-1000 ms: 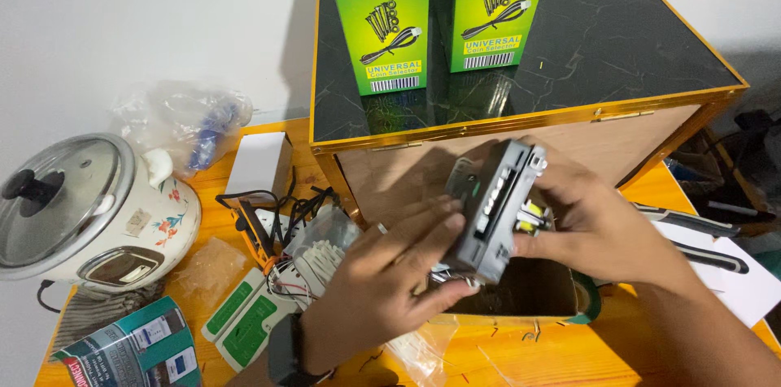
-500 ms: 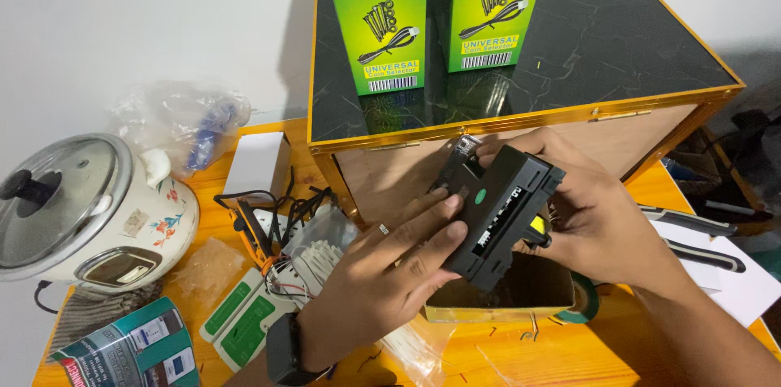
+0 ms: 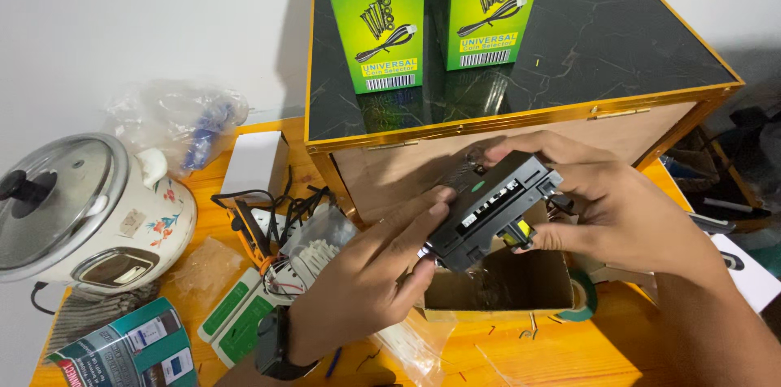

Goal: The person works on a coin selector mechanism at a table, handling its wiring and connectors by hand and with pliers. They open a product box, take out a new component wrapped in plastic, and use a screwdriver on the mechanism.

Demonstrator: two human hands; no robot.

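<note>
The black rectangular device [image 3: 492,209] sits in a two-handed grip just above the open cardboard box [image 3: 496,288]; the left hand [image 3: 370,285] presses its fingers together against the near, lower end, while the right hand [image 3: 606,204] wraps the far end, thumb near a yellow part on the underside; both grips are pressed onto the device, not spread. Compared with a second ago, the device has been turned over: the grey, part-filled side then faced up, now the plain black face with a slot and a small green dot shows, and it lies flatter and tilted toward the right; I judge this as inspection or orientation of the unit, still over the box. Behind the grip stands a wooden cabinet with a dark marble top [image 3: 569,53], carrying two green cartons [image 3: 376,17]; left of the grip, on the orange counter [image 3: 504,358], lie tangled wires [image 3: 272,220], a green tester [image 3: 244,318], and a white rice cooker [image 3: 85,208].
</note>
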